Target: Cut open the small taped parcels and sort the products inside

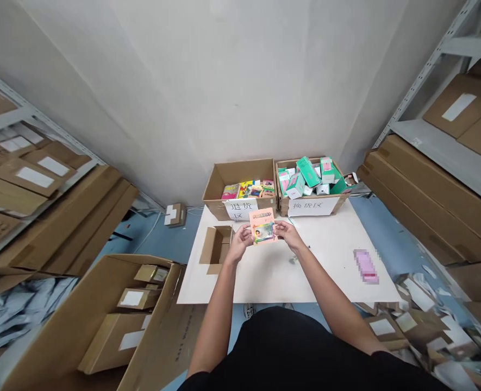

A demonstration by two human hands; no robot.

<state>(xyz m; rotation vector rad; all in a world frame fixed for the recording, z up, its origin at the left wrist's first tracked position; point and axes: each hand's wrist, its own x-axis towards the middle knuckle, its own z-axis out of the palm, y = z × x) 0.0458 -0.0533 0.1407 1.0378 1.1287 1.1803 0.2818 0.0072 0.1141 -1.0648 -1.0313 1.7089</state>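
Both hands are up over the white surface (273,277), pinching one small pink-orange packet (262,225) between them: left hand (241,240) on its left edge, right hand (288,233) on its right edge, fingers closed on it. The packet is held just in front of the two big boxes.

Just left of the left hand sits one small open cardboard box (214,244); I can't see anything in it. At the back edge are two larger cardboard boxes side by side, each with a white paper label. The left box (240,172) holds colourful packs (250,190), the right box (283,206) is heaped with green-and-white cartons (307,179). So three boxes on the surface, plus one blurred pink thing (366,266) off to the right.

On the blue floor (162,239) at lower left there's a big open carton (61,326) with three labelled parcels (136,297) that I can count. Metal shelving (448,152) with more cartons on both sides.
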